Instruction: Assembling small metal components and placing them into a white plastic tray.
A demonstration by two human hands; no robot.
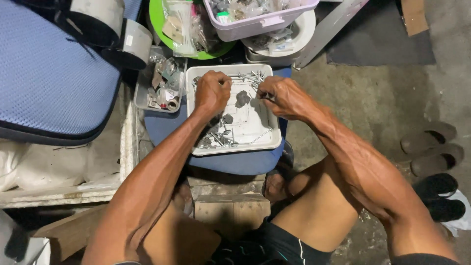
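Now both hands' fingers, left hand [212,91] and right hand [280,96], curl closed over a white tray [274,142] of silvery screws [218,139].

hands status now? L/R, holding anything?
Left hand: closed in a fist over the white tray; contents hidden.
Right hand: fingers curled shut, pinching something small and dark; what it is cannot be told.

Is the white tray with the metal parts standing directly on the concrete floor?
No, the white tray rests on a blue cushion, which separates it from the concrete floor.
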